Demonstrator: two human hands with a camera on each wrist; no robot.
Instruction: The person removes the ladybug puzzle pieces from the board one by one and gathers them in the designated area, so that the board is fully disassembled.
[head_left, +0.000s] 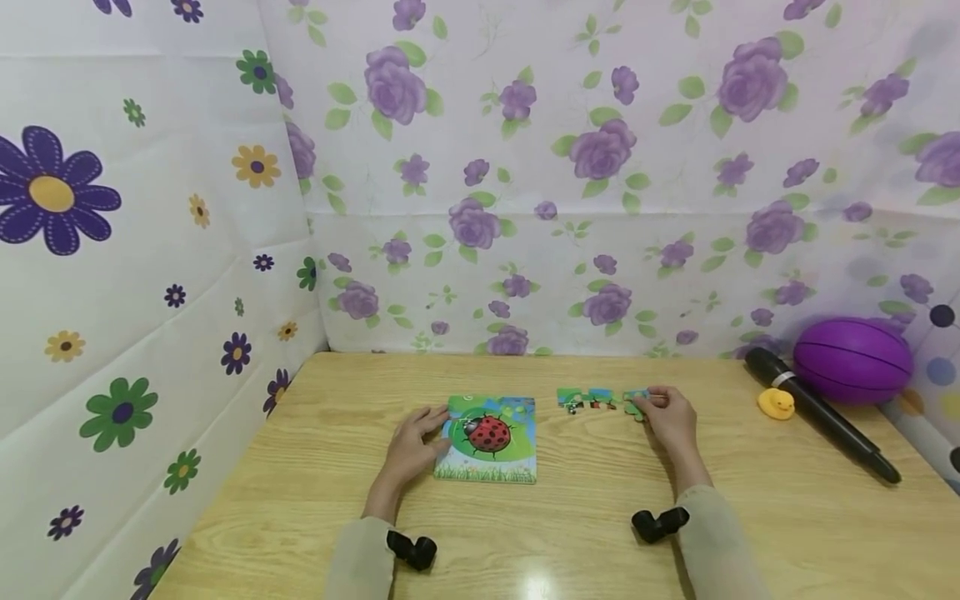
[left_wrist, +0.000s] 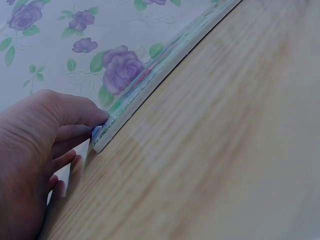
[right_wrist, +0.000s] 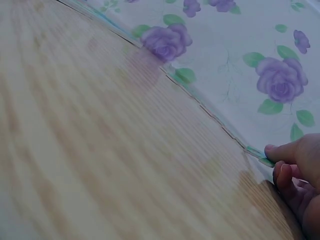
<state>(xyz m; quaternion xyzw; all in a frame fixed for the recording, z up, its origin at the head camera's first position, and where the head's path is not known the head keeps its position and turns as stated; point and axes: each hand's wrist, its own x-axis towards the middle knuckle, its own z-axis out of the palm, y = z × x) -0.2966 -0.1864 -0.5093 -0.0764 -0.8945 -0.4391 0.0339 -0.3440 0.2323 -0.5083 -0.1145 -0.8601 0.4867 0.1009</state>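
A square ladybug puzzle board (head_left: 489, 437) lies flat on the wooden table. My left hand (head_left: 412, 442) rests at its left edge, thumb and fingertips touching the side; in the left wrist view the thumb of this hand (left_wrist: 45, 135) lies on the board's corner (left_wrist: 112, 127). To the right, my right hand (head_left: 670, 421) pinches a green and blue puzzle piece (head_left: 636, 395) between thumb and fingers. Two similar puzzle pieces sit in a row beside it, one with a dark part (head_left: 570, 398) and one with red (head_left: 600, 397). In the right wrist view, the right hand (right_wrist: 297, 167) grips a thin piece edge (right_wrist: 266, 162).
At the right side stand a purple ball (head_left: 853, 361) and a yellow rubber duck (head_left: 776, 404), with a long black stick-like object (head_left: 825, 417) slanting between them. Flowered cloth (head_left: 480, 275) hangs behind the table (head_left: 540, 533) and along its left side.
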